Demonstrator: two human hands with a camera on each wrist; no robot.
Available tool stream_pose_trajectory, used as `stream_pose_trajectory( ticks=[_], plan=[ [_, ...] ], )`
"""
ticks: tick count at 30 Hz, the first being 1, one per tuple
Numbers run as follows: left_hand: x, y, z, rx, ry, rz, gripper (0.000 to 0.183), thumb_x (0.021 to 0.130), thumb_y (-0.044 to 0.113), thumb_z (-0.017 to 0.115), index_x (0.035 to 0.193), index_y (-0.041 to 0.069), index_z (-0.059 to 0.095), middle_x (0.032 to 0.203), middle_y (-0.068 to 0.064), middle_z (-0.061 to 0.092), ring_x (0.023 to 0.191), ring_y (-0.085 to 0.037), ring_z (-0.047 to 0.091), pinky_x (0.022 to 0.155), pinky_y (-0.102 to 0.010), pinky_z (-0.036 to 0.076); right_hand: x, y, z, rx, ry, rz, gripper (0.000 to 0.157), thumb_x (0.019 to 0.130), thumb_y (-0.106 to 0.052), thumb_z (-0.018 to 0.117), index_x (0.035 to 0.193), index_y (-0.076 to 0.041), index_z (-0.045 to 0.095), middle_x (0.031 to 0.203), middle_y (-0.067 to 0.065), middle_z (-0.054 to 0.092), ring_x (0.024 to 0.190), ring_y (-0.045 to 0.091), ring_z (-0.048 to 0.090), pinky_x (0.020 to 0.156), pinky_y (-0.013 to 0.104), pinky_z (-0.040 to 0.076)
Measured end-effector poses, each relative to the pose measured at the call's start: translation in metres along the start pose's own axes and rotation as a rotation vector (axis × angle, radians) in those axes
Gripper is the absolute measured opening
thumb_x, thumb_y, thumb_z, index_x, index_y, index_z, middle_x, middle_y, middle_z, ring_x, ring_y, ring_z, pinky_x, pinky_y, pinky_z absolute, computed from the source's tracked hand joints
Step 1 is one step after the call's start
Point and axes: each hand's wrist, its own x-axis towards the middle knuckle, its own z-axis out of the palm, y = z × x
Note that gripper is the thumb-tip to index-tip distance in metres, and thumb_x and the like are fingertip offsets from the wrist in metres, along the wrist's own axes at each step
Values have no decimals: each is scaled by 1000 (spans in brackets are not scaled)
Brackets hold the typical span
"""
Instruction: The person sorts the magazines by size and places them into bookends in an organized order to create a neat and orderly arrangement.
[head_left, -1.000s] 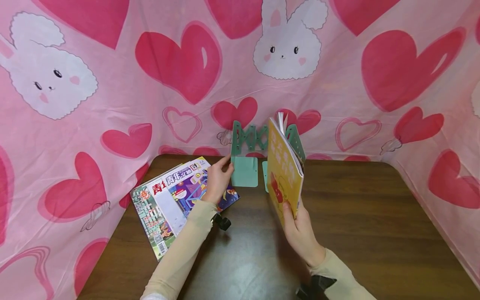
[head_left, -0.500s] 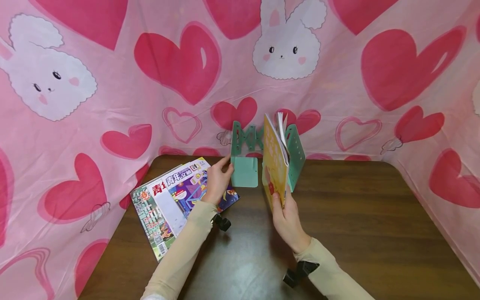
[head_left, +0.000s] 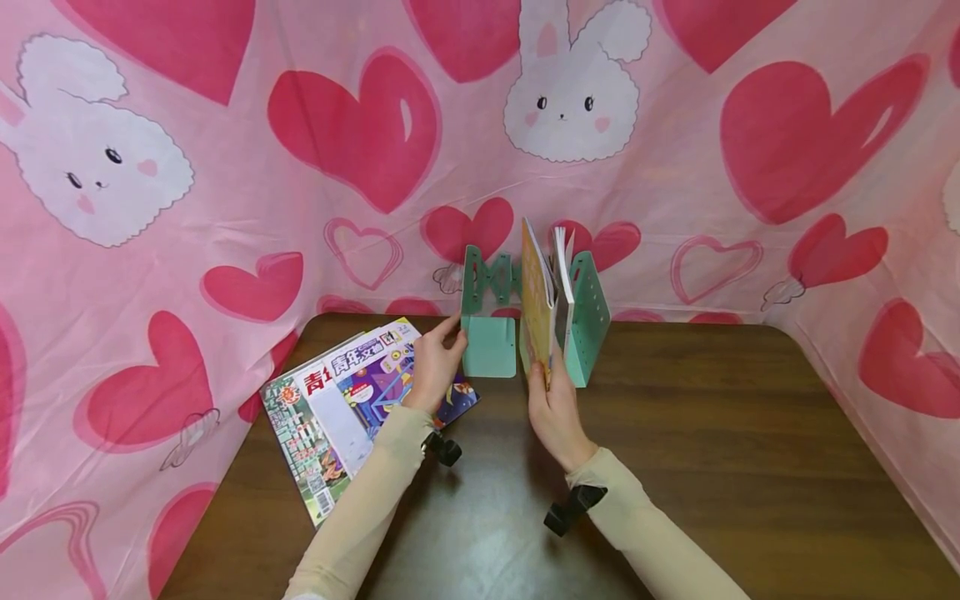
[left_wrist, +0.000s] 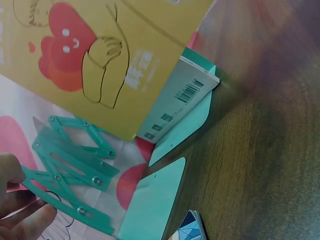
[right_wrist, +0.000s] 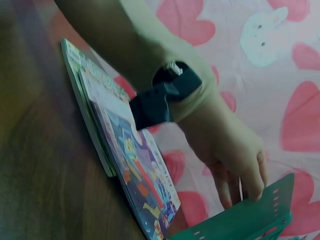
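Note:
My right hand grips the lower near edge of a yellow book, holding it upright over a green expandable bookend. A red heart character shows on the book's cover in the left wrist view. Right beside it, a white book stands near the bookend's perforated right side plate; its barcode shows from the left wrist. My left hand pinches the bookend's left side plate, thumb on one face and fingers on the other. Zigzag links join the plates at the back.
Several overlapping magazines lie flat to the left, partly under my left forearm. The brown wooden table reaches a pink curtain with hearts and rabbits at the back and sides. Black wrist cameras stick out from both sleeves.
My right hand has carried the yellow book left and away from me, bringing it beside the white book. The left hand has kept its hold on the bookend plate.

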Motion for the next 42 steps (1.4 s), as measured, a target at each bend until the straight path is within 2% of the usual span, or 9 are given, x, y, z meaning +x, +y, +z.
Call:
stream_pose_trajectory(
  ticks=[8, 14, 20, 28, 34, 39, 42],
  plan=[
    [-1, 1, 0, 2, -5, -2, 40, 101, 13, 67, 141, 10, 66, 129, -13, 72, 102, -22, 74, 84, -41, 61, 14, 21, 11, -33, 31, -41, 64, 104, 6, 45, 164, -1, 24, 160, 25, 41, 143, 39, 44, 114, 62, 37],
    [-1, 2, -1, 1, -11, -10, 40, 102, 13, 66, 142, 10, 66, 131, -13, 71, 103, -22, 73, 85, -41, 61, 22, 36, 16, -29, 36, -18, 67, 104, 4, 45, 166, -7, 21, 164, 23, 36, 146, 40, 41, 115, 64, 34],
    [-1, 0, -1, 10, -2, -6, 40, 102, 13, 67, 141, 10, 66, 129, -13, 72, 100, -21, 74, 81, -41, 61, 27, 48, 22, -80, 50, 7, 66, 104, -1, 45, 166, -10, 23, 160, 26, 40, 143, 41, 44, 114, 63, 36],
    [1, -2, 1, 11, 21, 20, 39, 100, 11, 67, 139, 9, 68, 125, -13, 74, 111, -23, 72, 88, -43, 58, 37, 58, 29, -71, 17, -43, 68, 107, -2, 42, 168, -14, 16, 170, 16, 26, 150, 36, 36, 115, 61, 37],
    [1, -2, 1, 4, 14, 16, 39, 101, 13, 66, 140, 9, 67, 126, -13, 73, 112, -24, 71, 90, -45, 58, 42, 65, 34, -62, 2, -41, 69, 106, 0, 43, 168, -14, 16, 172, 14, 22, 153, 36, 30, 120, 60, 29],
    [0, -2, 1, -1, 12, 16, 39, 101, 13, 66, 140, 10, 67, 124, -12, 74, 110, -23, 72, 88, -42, 57, 42, 72, 38, -60, 9, -34, 66, 106, -1, 41, 168, -11, 17, 169, 20, 28, 151, 37, 35, 119, 59, 32],
    [0, -1, 1, -3, 11, 16, 39, 101, 12, 66, 140, 9, 67, 123, -13, 75, 108, -23, 72, 83, -40, 56, 43, 75, 40, -55, 10, -44, 68, 105, 3, 41, 168, -10, 18, 167, 21, 29, 149, 38, 36, 118, 59, 33]
  ],
)
